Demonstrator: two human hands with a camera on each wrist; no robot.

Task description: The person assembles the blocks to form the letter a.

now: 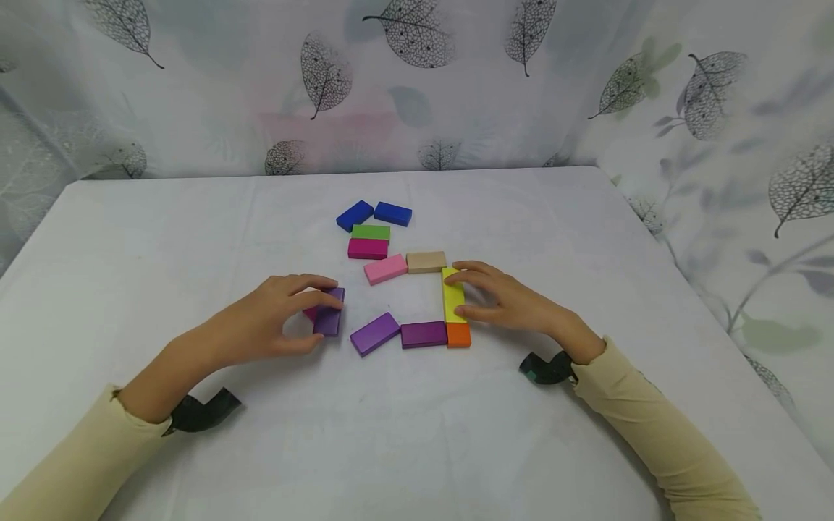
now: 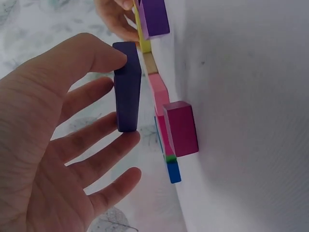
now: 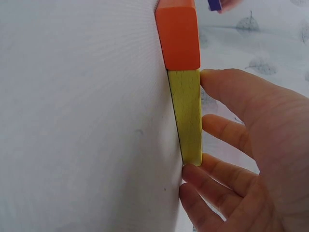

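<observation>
My left hand [image 1: 281,312] holds a dark purple block [image 2: 128,92] between thumb and fingertips, raised off the table. Partly hidden below it, a magenta block [image 2: 181,129] lies on the cloth. On the right, fingertips of my right hand [image 1: 504,295] rest on a yellow block [image 1: 453,300], the thumb near its front end and other fingers around its far end. An orange block [image 1: 459,335] touches the yellow block's front end. Left of the orange one lies a dark violet block [image 1: 423,335], then a slanted purple block [image 1: 375,334].
Behind the hands lie a tan block [image 1: 426,262], a pink block [image 1: 385,269], another magenta block [image 1: 368,249], a green block [image 1: 371,232] and two blue blocks [image 1: 393,213]. A white cloth [image 1: 365,449] covers the table. Leaf-printed curtains [image 1: 215,94] hang behind it and at the right.
</observation>
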